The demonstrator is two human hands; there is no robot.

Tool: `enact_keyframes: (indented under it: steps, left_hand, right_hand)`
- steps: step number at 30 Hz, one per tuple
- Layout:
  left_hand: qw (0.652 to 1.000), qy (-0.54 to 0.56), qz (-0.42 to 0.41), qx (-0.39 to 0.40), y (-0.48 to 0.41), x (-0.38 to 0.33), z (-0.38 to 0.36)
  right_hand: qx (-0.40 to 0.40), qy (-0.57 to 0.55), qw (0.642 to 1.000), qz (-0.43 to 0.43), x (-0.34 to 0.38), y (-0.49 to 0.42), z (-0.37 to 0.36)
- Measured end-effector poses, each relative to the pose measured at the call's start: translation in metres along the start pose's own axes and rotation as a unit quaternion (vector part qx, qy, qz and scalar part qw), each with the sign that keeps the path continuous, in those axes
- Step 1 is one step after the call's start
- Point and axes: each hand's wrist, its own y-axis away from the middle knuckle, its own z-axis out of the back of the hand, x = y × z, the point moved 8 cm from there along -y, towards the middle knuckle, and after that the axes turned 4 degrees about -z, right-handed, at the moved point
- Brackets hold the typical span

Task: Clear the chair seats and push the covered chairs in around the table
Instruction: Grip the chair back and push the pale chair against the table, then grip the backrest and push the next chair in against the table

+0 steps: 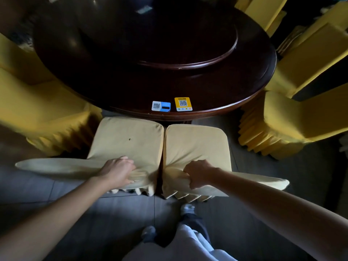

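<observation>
Two pale yellow covered chairs stand side by side in front of me, facing the round dark wooden table [254,85]. My left hand [118,171] grips the top of the left chair's [128,138] backrest, bunching its cover. My right hand [197,173] grips the top of the right chair's [195,144] backrest the same way. Both seats are bare, with only a small dark speck on the left one. The seats' front edges lie at the table's rim.
A raised turntable [188,61] sits mid-table. A blue QR card [161,106] and a yellow QR card [183,104] lie near the rim. Brighter yellow covered chairs stand left [43,113] and right [282,121], more at back right [308,59]. My feet are on grey floor tiles.
</observation>
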Motion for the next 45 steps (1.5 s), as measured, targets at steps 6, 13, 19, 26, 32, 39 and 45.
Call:
enact_keyframes:
  steps: [6, 13, 19, 26, 32, 39, 45]
  left_hand:
    - [0.99, 0.047, 0.022, 0.133, -0.011, 0.003, -0.009]
    - [0.983, 0.179, -0.03, 0.003, -0.036, -0.05, 0.035]
    - [0.974, 0.168, -0.107, -0.112, -0.078, -0.139, 0.089]
    - [0.964, 0.153, -0.151, -0.158, -0.157, -0.28, 0.14]
    - [0.95, 0.136, -0.247, -0.133, -0.213, -0.444, 0.156]
    - [0.932, 0.084, -0.332, -0.115, -0.261, -0.595, 0.166]
    - [0.922, 0.053, -0.377, -0.071, -0.291, -0.678, 0.18]
  right_hand:
    - [0.012, -0.036, 0.999, -0.022, -0.006, -0.001, -0.005]
    - [-0.034, -0.165, 0.985, -0.039, -0.021, 0.013, -0.02]
    - [-0.16, -0.278, 0.947, -0.007, -0.077, 0.053, -0.006]
    - [-0.29, -0.278, 0.905, -0.14, -0.218, 0.129, -0.028]
    - [-0.311, -0.309, 0.857, -0.269, -0.341, 0.215, -0.107]
    - [-0.314, -0.348, 0.801, -0.372, -0.439, 0.304, -0.189]
    - [-0.306, -0.377, 0.768, -0.418, -0.496, 0.336, -0.226]
